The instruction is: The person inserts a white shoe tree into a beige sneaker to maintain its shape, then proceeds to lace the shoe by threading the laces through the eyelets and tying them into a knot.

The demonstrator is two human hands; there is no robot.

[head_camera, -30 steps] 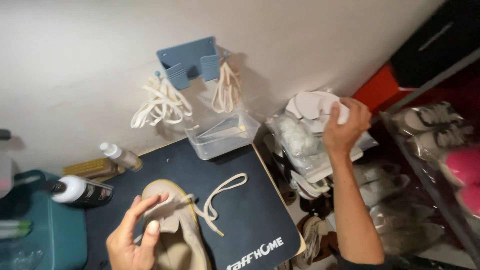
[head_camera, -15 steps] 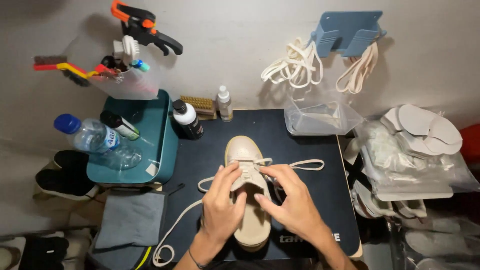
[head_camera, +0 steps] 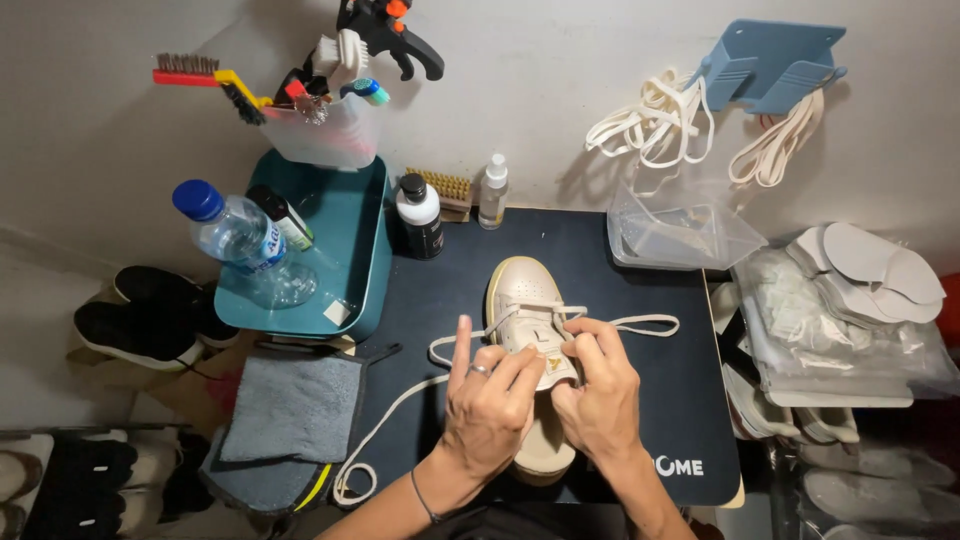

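Pinching the cream lace over the sneaker, left hand and right hand close on it; counter steadies the sole.

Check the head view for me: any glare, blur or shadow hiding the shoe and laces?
Head view: sharp and evenly lit, no blur on the left hand or right hand; the shoe toe is plain, its rear hidden by the hands; soft shadows fall under the hanging laces; wide-lens bending shows at the edges.
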